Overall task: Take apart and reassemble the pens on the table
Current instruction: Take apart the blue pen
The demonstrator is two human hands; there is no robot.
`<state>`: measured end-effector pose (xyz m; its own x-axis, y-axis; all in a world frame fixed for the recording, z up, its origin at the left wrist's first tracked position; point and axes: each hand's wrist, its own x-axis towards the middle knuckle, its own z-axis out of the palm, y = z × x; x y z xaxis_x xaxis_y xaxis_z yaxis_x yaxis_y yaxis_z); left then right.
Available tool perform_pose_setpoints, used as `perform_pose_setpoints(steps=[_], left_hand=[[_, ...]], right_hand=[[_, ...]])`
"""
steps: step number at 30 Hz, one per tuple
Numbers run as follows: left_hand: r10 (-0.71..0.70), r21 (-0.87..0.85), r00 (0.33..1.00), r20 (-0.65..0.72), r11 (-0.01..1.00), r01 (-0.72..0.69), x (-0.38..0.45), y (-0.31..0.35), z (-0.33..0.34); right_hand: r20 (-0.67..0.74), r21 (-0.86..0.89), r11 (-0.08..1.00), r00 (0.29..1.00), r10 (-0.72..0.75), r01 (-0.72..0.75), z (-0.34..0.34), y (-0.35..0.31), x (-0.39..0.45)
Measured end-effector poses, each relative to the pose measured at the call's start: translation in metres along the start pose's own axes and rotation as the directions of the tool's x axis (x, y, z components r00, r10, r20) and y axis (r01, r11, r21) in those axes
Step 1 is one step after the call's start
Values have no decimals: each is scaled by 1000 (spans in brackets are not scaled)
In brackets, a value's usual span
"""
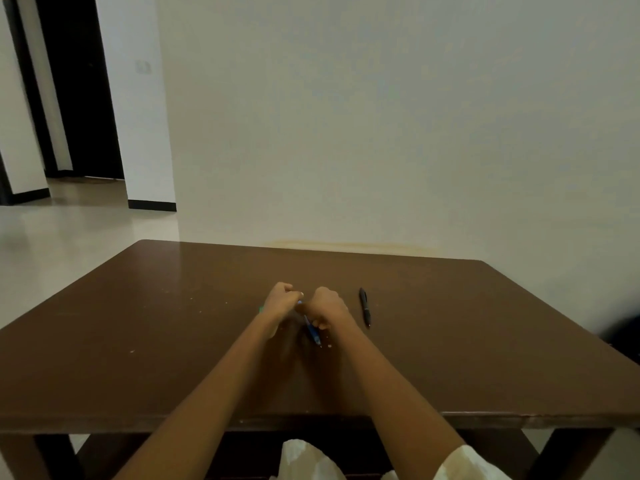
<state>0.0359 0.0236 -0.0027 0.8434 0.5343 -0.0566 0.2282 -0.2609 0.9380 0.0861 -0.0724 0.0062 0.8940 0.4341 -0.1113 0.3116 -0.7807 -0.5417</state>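
Both my hands meet over the middle of the brown table (pixel 173 341). My right hand (pixel 327 304) grips a blue pen (pixel 312 331), whose lower end points down toward the tabletop. My left hand (pixel 282 301) is curled, its fingertips pinching at the pen's upper end, where a small pale part shows between the two hands. A sliver of something green (pixel 261 309) peeks out at the left hand's left side. A black pen (pixel 365 306) lies alone on the table to the right of my right hand.
A few small pale specks (pixel 327 345) lie on the table just below the blue pen. The table stands against a plain wall. Open floor and a dark doorway lie to the far left.
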Motion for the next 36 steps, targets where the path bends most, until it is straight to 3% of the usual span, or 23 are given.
perform_pose_setpoints(steps=[2,5,7,9,18,21,24,26,29,33,36], left_hand=[[29,-89,999,-23,996,-31,3,4,0],[47,-375,998,-50,925,-63,0,20,-6],[71,-511,997,-28,856,-75,1,30,-11],[133,-538,991,-13,834,-119,5,37,-15],[248,-518,955,-163,802,-297,26,44,4],[280,-443,928,-244,819,-364,32,42,7],[369,-208,862,-348,866,-455,40,36,12],[401,-143,832,-383,864,-482,43,33,16],[422,-105,813,-401,860,-499,46,33,21],[416,-90,819,-395,870,-485,48,25,20],[423,-53,814,-398,875,-481,49,21,18]], right_hand=[[-27,178,982,998,-57,61,-13,-7,0],[-62,469,865,984,-167,177,-38,-18,-4],[-122,566,786,968,-219,249,-51,-23,-5],[-161,582,758,955,-250,296,-57,-25,0],[-90,354,860,928,-361,369,-67,-28,34],[-211,439,835,941,-264,332,-75,-29,41],[-403,589,685,891,-211,428,-83,-34,44],[-392,606,650,883,-258,459,-88,-39,45],[-347,557,694,887,-304,456,-87,-43,47],[-272,640,646,909,-316,416,-82,-39,48],[-290,628,652,905,-311,425,-81,-38,48]])
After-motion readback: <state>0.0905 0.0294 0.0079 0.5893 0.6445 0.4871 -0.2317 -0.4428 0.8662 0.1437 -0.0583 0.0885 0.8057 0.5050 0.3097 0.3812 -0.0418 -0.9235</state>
